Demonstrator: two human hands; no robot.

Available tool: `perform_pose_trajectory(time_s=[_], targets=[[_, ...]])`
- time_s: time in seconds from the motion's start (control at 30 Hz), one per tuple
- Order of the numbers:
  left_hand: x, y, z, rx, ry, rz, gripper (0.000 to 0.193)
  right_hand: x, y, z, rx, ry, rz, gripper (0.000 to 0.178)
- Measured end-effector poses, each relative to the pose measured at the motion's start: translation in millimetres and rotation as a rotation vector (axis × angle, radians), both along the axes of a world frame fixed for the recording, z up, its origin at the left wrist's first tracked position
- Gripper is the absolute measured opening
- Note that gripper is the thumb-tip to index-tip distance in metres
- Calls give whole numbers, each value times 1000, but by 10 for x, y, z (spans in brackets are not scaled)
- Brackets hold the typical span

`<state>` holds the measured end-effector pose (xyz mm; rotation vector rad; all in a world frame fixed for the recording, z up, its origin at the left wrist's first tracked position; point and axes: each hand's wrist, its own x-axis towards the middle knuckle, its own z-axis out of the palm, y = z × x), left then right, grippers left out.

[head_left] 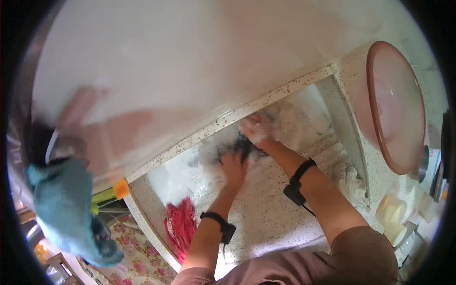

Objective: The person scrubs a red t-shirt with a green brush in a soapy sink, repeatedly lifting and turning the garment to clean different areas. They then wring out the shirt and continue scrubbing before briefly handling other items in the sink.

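Note:
Both my hands work a dark wet cloth in the far part of a speckled stone wash sink, over cloudy, foamy water. My left hand is closed on the cloth's near left side, its fingertips partly hidden in it. Farther off and to the right, my right hand curls over the cloth's far end, slightly blurred. White suds lie to the left of the hands. A red cloth hangs at the sink's left side, beside my left forearm.
A white cloth lies along the right inner wall. On the right ledge a large pinkish basin leans on its side, with pale plastic cups nearer. At left hangs a teal towel; an orange object sits at the sink's corner.

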<state>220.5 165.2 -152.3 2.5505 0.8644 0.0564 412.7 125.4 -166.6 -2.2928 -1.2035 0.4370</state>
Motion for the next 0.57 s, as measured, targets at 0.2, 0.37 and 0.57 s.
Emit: perform_pose_trajectory(time_s=[0.2, 0.37, 0.57], targets=[[-374, -305, 292, -338, -247, 264, 43, -653, -318, 283, -277, 335, 96, 62], [-408, -29, 53, -985, -194, 610, 37, -972, -998, 772, -267, 550, 435, 47], [-1048, -1225, 703, -285, -327, -24, 30, -1418, -1986, 1164, -8, 32, -14, 53]])
